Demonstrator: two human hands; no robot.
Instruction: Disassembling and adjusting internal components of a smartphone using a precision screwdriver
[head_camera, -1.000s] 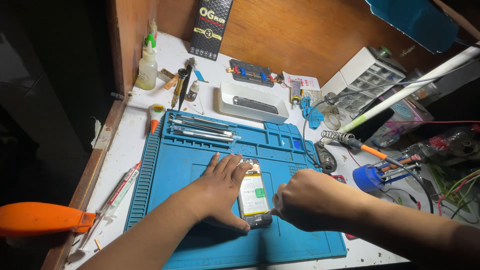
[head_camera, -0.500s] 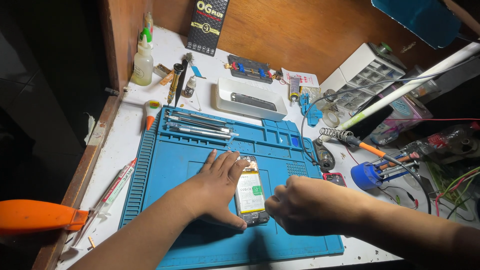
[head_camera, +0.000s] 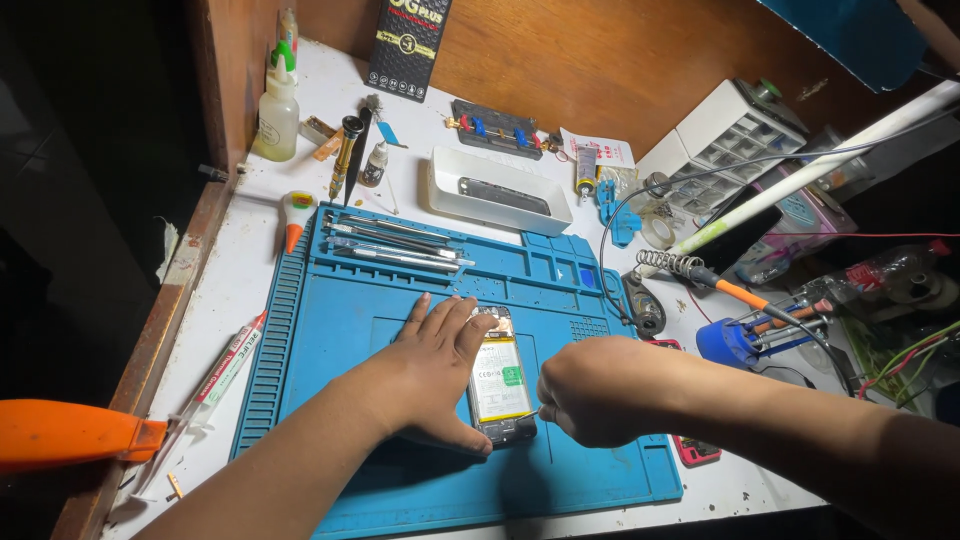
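Opened phone (head_camera: 500, 378) lies face down near the middle of the blue work mat (head_camera: 340, 340), long axis running away from you. Back cover is already off: the battery with its pale label and a small green patch shows, circuitry visible at the top end. No cover is seen beside it.

Your left hand (head_camera: 430, 372) lies flat, fingers together and extended, pressing on the mat and touching the phone's left edge, thumb by its lower corner. Your right hand (head_camera: 590, 390) is closed in a pinch on a thin, pale tool, its tip at the phone's lower right edge; what kind of tool it is cannot be told.

Judged stage: teardown is under way, interior exposed, battery apparently in place; work at the lower edge is in hand.

Outward. Metal tweezers and picks (head_camera: 390, 250) lie in the mat's top tray. A white rectangular tray (head_camera: 495, 195) sits just beyond the mat.

Packages and labels: a tall black box with yellow-green print (head_camera: 410, 45) leans against the wooden back wall; a pale squeeze bottle with green cap (head_camera: 277, 115) stands at far left; a syringe with red-printed label (head_camera: 225, 370) lies left of the mat; a white card with pink print (head_camera: 605, 150) lies behind the tray; a white parts drawer cabinet (head_camera: 725, 140) stands at right.
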